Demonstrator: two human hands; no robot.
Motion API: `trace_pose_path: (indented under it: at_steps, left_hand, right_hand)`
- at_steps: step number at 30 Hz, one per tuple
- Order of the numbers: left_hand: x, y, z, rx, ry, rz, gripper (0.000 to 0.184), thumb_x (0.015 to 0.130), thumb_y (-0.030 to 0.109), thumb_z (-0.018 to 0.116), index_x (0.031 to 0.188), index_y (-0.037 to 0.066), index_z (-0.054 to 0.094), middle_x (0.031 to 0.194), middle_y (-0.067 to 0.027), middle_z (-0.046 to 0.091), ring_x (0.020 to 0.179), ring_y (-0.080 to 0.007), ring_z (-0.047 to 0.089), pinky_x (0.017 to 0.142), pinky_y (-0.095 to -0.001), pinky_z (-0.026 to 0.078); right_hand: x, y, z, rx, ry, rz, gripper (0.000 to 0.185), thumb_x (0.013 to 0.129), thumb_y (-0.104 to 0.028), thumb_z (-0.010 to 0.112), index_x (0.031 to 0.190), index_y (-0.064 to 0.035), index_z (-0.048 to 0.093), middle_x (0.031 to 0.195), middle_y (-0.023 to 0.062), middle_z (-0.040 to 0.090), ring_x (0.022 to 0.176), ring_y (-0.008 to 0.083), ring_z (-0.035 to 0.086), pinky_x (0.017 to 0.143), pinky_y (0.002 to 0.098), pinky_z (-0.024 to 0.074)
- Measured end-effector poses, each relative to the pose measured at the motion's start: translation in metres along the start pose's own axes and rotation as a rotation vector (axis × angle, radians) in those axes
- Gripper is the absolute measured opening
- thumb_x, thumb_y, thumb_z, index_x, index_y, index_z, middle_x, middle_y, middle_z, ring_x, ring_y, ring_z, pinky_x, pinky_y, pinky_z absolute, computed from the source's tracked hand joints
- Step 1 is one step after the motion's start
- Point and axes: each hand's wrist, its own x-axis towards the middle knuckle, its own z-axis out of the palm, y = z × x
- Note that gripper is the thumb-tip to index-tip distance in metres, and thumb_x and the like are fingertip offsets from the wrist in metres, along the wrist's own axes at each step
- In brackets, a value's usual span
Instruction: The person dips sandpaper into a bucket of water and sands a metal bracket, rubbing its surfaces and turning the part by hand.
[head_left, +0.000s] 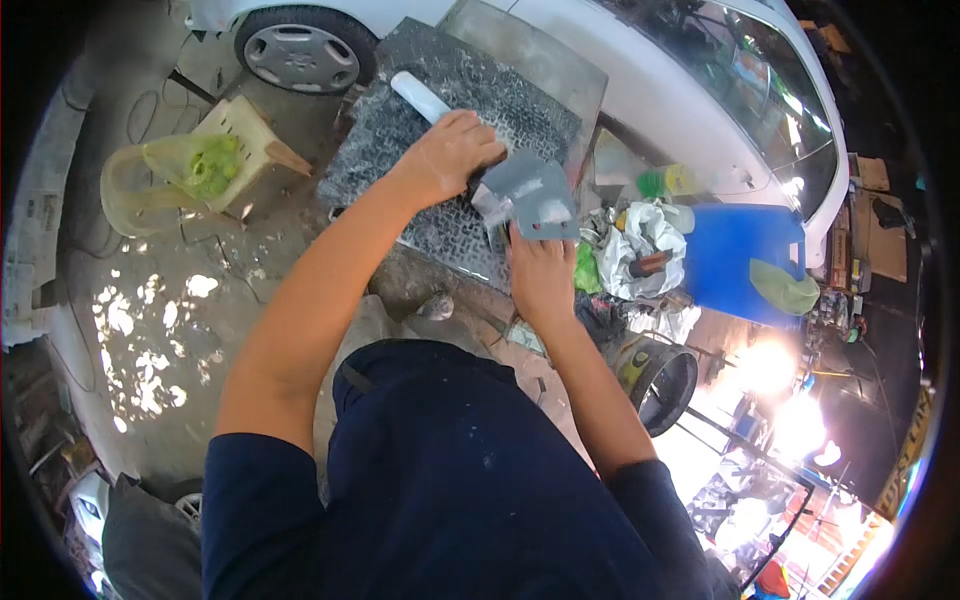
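My left hand is closed, knuckles up, over a worktop with a worn, patterned black surface. A pale, rounded, tube-like piece runs out from under its fingers toward the far left. On the other side of that hand is a flat grey panel with whitish smears and small holes near its near edge. Whether the panel and the pale piece are joined is hidden by the hand. At the panel's near edge, my right hand grips it from below, its fingertips partly covered.
A white car stands beyond the worktop. Left is a yellowish plastic chair with a green bag. Right of my hands are crumpled silvery wrapping, a blue drum and a dark round container.
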Motion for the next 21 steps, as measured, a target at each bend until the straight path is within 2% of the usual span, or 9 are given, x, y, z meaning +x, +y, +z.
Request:
trace_pose_path:
  at_steps: [3, 6, 9, 11, 13, 15, 21]
  left_hand:
    - [-0.001, -0.002, 0.002, 0.015, 0.031, 0.028, 0.04, 0.071, 0.0, 0.074, 0.108, 0.013, 0.065, 0.108, -0.0056, 0.064, 0.115, -0.0301, 0.059, 0.112, -0.0449, 0.042]
    - [0.0, -0.005, 0.002, 0.023, 0.04, 0.012, 0.042, 0.07, 0.0, 0.074, 0.109, 0.014, 0.065, 0.109, -0.0047, 0.064, 0.118, -0.0298, 0.059, 0.115, -0.0453, 0.041]
    - [-0.005, 0.001, 0.005, 0.003, 0.034, -0.001, 0.045, 0.069, 0.0, 0.075, 0.112, 0.012, 0.065, 0.111, -0.006, 0.063, 0.12, -0.0322, 0.058, 0.119, -0.049, 0.039]
    - [-0.006, 0.002, 0.007, 0.0, 0.036, -0.011, 0.047, 0.069, 0.0, 0.075, 0.113, 0.011, 0.065, 0.112, -0.0065, 0.063, 0.12, -0.0331, 0.058, 0.121, -0.051, 0.037]
    - [-0.006, -0.002, 0.006, 0.003, 0.046, 0.005, 0.048, 0.068, 0.0, 0.076, 0.114, 0.011, 0.065, 0.113, -0.0061, 0.063, 0.12, -0.0324, 0.058, 0.122, -0.0511, 0.036]
    - [-0.008, -0.002, 0.006, 0.009, 0.043, -0.007, 0.048, 0.068, 0.0, 0.076, 0.114, 0.011, 0.065, 0.113, -0.0059, 0.063, 0.121, -0.0317, 0.058, 0.123, -0.0509, 0.035]
    - [-0.01, -0.006, 0.01, 0.093, 0.025, 0.002, 0.052, 0.069, 0.002, 0.077, 0.118, 0.015, 0.064, 0.113, -0.0044, 0.064, 0.122, -0.0289, 0.06, 0.123, -0.0474, 0.035]
  right_hand:
    - [0.012, 0.002, -0.002, 0.092, -0.052, 0.006, 0.045, 0.098, -0.022, 0.064, 0.139, -0.0052, 0.06, 0.144, 0.0088, 0.062, 0.136, 0.0319, 0.05, 0.113, 0.0553, 0.0362]
    - [-0.028, 0.006, -0.001, 0.142, 0.11, -0.16, 0.045, 0.098, -0.022, 0.064, 0.138, -0.0037, 0.059, 0.147, 0.0091, 0.06, 0.135, 0.0328, 0.051, 0.11, 0.0552, 0.0383]
    - [-0.001, 0.02, -0.004, 0.026, 0.068, -0.195, 0.047, 0.096, -0.022, 0.066, 0.14, -0.0052, 0.059, 0.148, 0.0085, 0.059, 0.135, 0.0307, 0.051, 0.109, 0.0533, 0.0404]
    - [0.015, 0.015, -0.008, 0.022, -0.032, -0.131, 0.048, 0.096, -0.022, 0.067, 0.141, -0.0073, 0.058, 0.15, 0.008, 0.058, 0.135, 0.0297, 0.052, 0.109, 0.0517, 0.0408]
    - [0.015, 0.01, -0.006, 0.077, -0.027, -0.221, 0.05, 0.095, -0.022, 0.067, 0.142, -0.0085, 0.058, 0.152, 0.0076, 0.058, 0.133, 0.0288, 0.053, 0.108, 0.0506, 0.041]
    - [-0.013, 0.008, 0.0, 0.192, 0.063, -0.453, 0.05, 0.095, -0.022, 0.068, 0.143, -0.0087, 0.058, 0.152, 0.0072, 0.058, 0.131, 0.0282, 0.055, 0.108, 0.0498, 0.0411]
    - [-0.004, 0.051, -0.006, 0.04, 0.046, -0.427, 0.049, 0.094, -0.02, 0.068, 0.14, -0.0051, 0.061, 0.151, 0.0067, 0.059, 0.128, 0.0264, 0.056, 0.108, 0.0493, 0.0409]
